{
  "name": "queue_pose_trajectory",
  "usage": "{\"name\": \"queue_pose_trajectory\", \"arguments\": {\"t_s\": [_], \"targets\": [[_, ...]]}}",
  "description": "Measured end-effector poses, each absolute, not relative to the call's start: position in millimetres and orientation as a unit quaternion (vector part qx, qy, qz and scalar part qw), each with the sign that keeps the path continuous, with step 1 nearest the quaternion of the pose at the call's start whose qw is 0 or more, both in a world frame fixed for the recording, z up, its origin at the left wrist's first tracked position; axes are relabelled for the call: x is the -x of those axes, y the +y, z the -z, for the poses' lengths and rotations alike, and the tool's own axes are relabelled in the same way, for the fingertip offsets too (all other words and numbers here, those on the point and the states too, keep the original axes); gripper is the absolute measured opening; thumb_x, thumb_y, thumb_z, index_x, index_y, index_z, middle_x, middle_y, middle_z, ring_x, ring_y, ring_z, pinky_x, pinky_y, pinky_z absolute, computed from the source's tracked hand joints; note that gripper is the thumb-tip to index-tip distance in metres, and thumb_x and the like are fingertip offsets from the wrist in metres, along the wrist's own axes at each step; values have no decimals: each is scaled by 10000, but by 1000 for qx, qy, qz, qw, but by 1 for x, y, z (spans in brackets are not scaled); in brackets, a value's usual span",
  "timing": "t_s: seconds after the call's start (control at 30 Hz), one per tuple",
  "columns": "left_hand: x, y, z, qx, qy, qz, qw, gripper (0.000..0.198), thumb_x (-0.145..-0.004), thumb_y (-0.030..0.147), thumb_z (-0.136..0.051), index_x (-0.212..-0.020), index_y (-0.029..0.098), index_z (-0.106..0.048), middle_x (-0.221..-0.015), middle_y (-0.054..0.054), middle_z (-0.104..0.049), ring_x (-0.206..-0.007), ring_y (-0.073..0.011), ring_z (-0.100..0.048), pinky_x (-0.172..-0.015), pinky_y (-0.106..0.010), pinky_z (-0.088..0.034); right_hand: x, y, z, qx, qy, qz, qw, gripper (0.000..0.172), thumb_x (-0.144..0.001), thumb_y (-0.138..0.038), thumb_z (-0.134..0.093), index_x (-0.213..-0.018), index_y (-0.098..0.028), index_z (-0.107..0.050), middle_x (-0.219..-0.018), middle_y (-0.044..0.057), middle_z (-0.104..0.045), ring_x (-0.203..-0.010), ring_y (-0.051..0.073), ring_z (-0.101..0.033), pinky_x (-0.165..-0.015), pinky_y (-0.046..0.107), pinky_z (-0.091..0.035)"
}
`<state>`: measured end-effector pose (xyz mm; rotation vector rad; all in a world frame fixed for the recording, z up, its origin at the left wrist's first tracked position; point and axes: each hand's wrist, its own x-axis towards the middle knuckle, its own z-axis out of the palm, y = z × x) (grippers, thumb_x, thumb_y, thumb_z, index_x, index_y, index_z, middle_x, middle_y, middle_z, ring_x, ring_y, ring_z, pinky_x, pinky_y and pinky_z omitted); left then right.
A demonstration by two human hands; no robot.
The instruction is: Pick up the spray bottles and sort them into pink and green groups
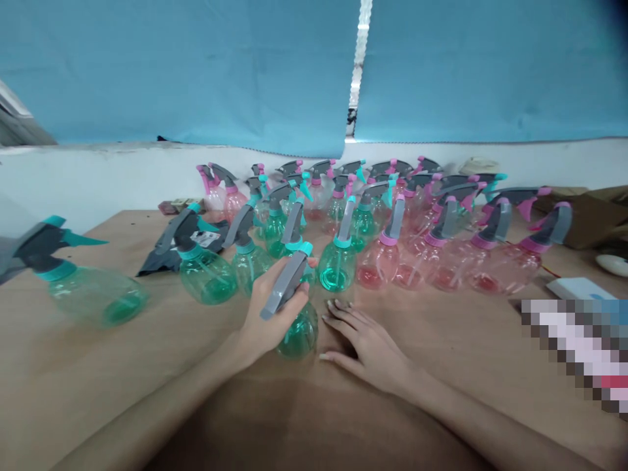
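Blue sheeting [196, 65] hangs across the back of the room above a pale ledge, and in front of it a wooden table [59, 379] carries a crowd of trigger sprayers. The person's left hand [265, 317] is wrapped around the neck and shoulder of one green spray bottle [298, 335], fingers closed on it just under the grey trigger head. The bottle sits at the near edge of the crowd, leaning towards the wearer, and that grip looks to be what holds it at this tilt. The right hand [367, 347] lies palm down on the wood just beside the bottle, fingers [343, 314] spread and holding nothing, as if bracing there. Behind both hands the green bottles [206, 275] stand packed on the left and the pink bottles [441, 261] on the right, so close that reaching one in the back rows would mean going over the front ones. A lone green bottle [98, 297] rests apart at the far left, a dark packet [161, 258] lies behind the greens, and a white box [579, 288] and brown bags [593, 212] sit off to the right.
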<state>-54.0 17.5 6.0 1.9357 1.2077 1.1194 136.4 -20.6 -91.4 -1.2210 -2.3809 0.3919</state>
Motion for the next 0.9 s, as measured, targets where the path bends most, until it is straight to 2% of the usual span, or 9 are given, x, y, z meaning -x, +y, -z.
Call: {"name": "queue_pose_trajectory", "arguments": {"t_s": [0.37,0.53,0.7,0.9], "targets": [[56,19,-3,-725,459,-418,298,272,-841,239,-524,-1103,231,-596,-669,8,-564,-774,-205,-615,-655,-303,-500,-144,-16,88,414,-874,-148,206,580,-896,-514,-482,-1333,-133,-478,-1414,121,-449,-1340,237,-350,-1107,434,-301],[56,19,-3,-727,459,-415,298,254,-850,246,-516,-1087,223,-604,-706,2,-563,-722,-188,-601,-680,-325,-509,-152,-12,90,394,-879,-165,210,565,-899,-507,-484,-1339,-154,-468,-1413,105,-454,-1343,230,-346,-1114,435,-287],[55,20,-1,-724,451,-428,298,258,-848,238,-509,-1087,216,-605,-923,-48,-615,-828,-201,-596,-730,-333,-518,-162,-9,92,391,-877,-171,220,509,-909,-486,-479,-1319,-185,-492,-1408,79,-466,-1339,232,-351,-1110,445,-292],[56,20,-1,-724,456,-427,293,304,-846,256,-519,-1140,226,-586,-792,-26,-613,-738,-187,-597,-657,-314,-515,-166,-10,93,403,-869,-180,225,527,-893,-498,-498,-1328,-202,-484,-1401,69,-476,-1331,235,-365,-1097,449,-315]]}}
